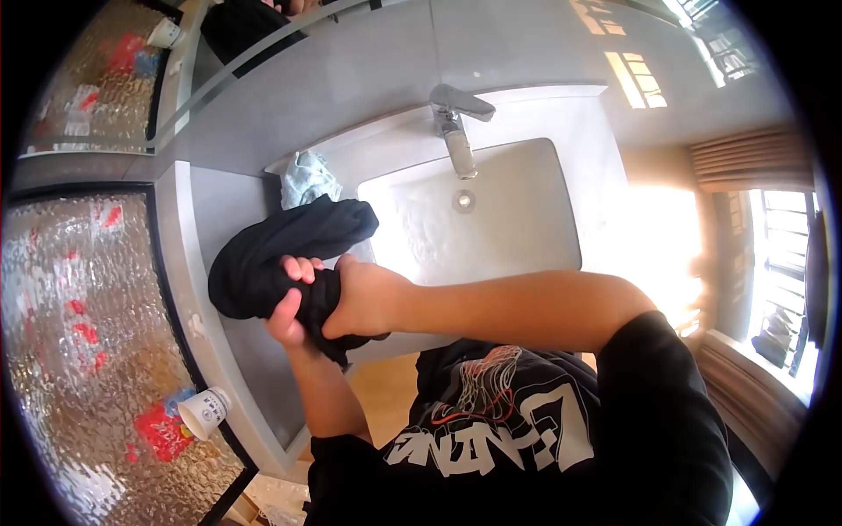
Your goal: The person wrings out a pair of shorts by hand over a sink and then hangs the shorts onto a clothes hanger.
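A bunched black cloth (263,259), perhaps a garment, is held over the left side of the counter, beside the sink. My left hand (294,302) is closed around it, with fingertips and thumb showing. Just to the right, my right hand (364,294) grips the same cloth, its fingers partly hidden behind the folds. One end of the cloth reaches toward the basin's left rim, and a shorter end hangs below my hands. A crumpled pale blue cloth (309,180) lies on the counter behind it.
The white sink (517,228) has a chrome faucet (456,131) above its drain. To the left stands a textured glass panel (96,333) in a dark frame, with a white paper cup (203,412) near its edge. A bright window (781,272) is at the right.
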Demonstrator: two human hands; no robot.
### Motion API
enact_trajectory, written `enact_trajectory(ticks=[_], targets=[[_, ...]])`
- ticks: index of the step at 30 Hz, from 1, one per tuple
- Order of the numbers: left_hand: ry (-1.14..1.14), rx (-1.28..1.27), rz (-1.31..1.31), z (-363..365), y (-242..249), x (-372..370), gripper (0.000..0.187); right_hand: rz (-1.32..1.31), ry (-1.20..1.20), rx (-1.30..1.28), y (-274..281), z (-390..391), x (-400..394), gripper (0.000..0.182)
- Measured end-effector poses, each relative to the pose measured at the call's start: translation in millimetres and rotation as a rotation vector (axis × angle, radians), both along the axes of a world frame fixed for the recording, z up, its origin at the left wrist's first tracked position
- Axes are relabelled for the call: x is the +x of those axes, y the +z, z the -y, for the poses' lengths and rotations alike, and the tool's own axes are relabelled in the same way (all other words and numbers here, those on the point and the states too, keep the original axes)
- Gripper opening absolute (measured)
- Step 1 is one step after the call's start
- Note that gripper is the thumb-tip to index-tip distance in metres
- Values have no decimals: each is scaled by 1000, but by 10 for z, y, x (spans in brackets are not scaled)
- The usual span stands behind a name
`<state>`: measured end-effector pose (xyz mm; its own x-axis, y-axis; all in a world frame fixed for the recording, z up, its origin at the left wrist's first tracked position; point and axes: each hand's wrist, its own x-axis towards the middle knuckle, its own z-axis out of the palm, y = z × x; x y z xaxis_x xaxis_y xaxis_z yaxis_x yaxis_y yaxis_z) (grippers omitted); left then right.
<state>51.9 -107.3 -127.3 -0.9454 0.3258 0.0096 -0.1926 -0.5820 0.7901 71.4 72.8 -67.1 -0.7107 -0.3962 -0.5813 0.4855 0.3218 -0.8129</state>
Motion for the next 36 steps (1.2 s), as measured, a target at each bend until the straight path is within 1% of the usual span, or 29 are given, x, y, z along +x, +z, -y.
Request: enact_trajectory(ticks=[2, 3, 4, 6, 8, 10, 12, 13, 16, 17, 20, 21, 22, 23, 24, 27, 30, 31, 34, 35, 36], targets=[[-70, 189, -70, 9, 41, 29, 37, -33, -48, -71, 20, 36, 86, 82], [-51, 298, -88, 123, -89, 48, 37, -26, -83, -166, 114, -4, 124, 99], [65, 396, -118, 159, -131, 58, 33, -29, -85, -270, 62, -5, 164, 108], [-2, 598, -155, 12, 96, 68, 37, 156, -16, -558, 81, -134, 169, 107], [-87, 715, -192, -61, 173, 17, 38, 441, 11, -966, -19, -221, 205, 104], [-177, 764, -224, -80, 231, -74, 38, 567, 32, -930, -208, -274, 198, 102], [-267, 783, -253, -130, 236, -177, 39, 533, 45, -903, -419, -212, 166, 103], [-307, 785, -267, -158, 247, -223, 39, 518, 48, -980, -491, -152, 178, 106], [-408, 762, -292, -251, 250, -383, 41, 547, -85, -1263, -449, -30, 147, 99], [-437, 744, -302, -292, 248, -435, 41, 487, -53, -1412, -468, 3, 80, 87], [-519, 677, -311, -378, 223, -534, 42, 373, -20, -1414, -182, -205, -53, 73], [-530, 635, -310, -391, 219, -561, 43, 274, 18, -1525, -260, -121, -79, 63], [-541, 597, -307, -392, 213, -588, 43, 345, -14, -1422, -217, -168, -88, 53], [-541, 548, -304, -386, 210, -598, 43, 418, -47, -1321, -174, -215, -97, 50], [-542, 495, -305, -382, 181, -594, 44, 481, -89, -1257, -134, -257, -104, 51], [-506, 218, -317, -286, 209, -613, 45, 344, -73, -1163, -97, -325, -216, 58], [-467, -67, -326, -212, 332, -550, 46, 202, 122, -850, -180, -352, -306, 64], [-294, -44, -223, -337, 378, -360, 45, 109, 120, -671, -170, -353, -305, 74], [-107, -201, -189, -440, 275, -221, 45, 70, 148, -338, -256, -389, -321, 79], [-41, -289, -187, -459, 215, -185, 45, 60, 153, -232, -272, -416, -334, 83], [-1, -369, -209, -493, 173, -162, 41, 65, 154, -198, -306, -434, -346, 83]])
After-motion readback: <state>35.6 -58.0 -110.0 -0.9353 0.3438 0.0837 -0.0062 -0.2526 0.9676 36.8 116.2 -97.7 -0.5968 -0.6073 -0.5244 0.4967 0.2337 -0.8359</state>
